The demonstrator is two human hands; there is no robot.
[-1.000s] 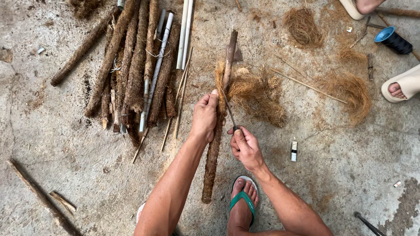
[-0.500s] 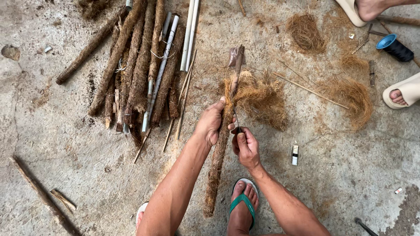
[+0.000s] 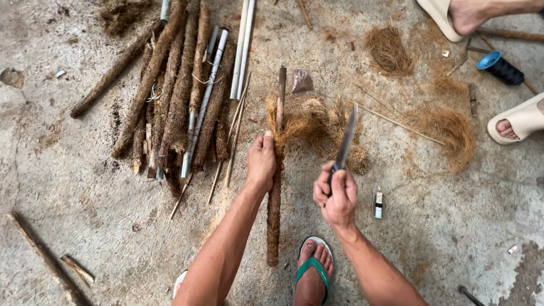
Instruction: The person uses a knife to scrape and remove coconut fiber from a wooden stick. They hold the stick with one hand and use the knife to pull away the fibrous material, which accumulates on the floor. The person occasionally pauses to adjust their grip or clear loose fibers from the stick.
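My left hand point(image 3: 261, 161) grips a long fibre-wrapped pole point(image 3: 274, 204) that lies lengthwise on the concrete floor, its bare upper end pointing away from me. Loose brown coir fibre point(image 3: 309, 124) spreads from the pole just above that hand. My right hand point(image 3: 337, 195) holds a knife point(image 3: 345, 141) by the handle, blade pointing up and away, to the right of the pole and clear of it.
A pile of fibre-wrapped poles point(image 3: 175, 96) and white pipes point(image 3: 242, 48) lies at the upper left. Clumps of coir point(image 3: 447, 127) lie to the right, near another person's sandalled feet point(image 3: 518, 122) and a blue spool point(image 3: 498, 67). A small lighter point(image 3: 378, 204) is beside my right hand. My foot in a green flip-flop point(image 3: 313, 272) is below.
My right hand has drawn the knife away from the pole to the right and raised the blade. My left hand keeps its grip on the pole.
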